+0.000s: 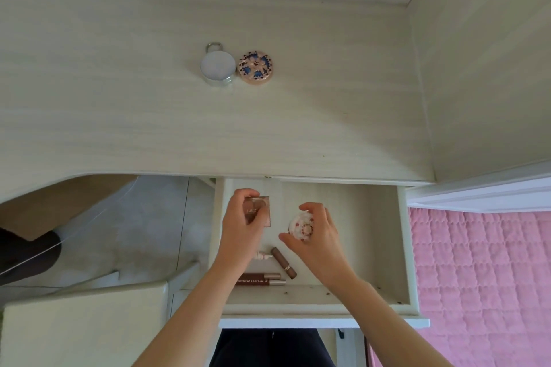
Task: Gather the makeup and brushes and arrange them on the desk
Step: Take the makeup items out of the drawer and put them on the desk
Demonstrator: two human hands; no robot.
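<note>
Fingers of my left hand (241, 228) are pinching a square brown palette (258, 211), and my right hand (320, 240) is curling round a white compact (300, 225), both over the open drawer (372, 232) at lower centre. A lipstick (283, 261) and gloss tubes (259, 279) are lying just below. A silver tin (215, 68) and a patterned compact (255, 67) are sitting side by side on the desk (119, 113), upper centre.

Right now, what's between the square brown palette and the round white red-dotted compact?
Nothing: head view shows only bare drawer floor between the square brown palette in the left hand and the round white red-dotted compact in the right hand.
</note>
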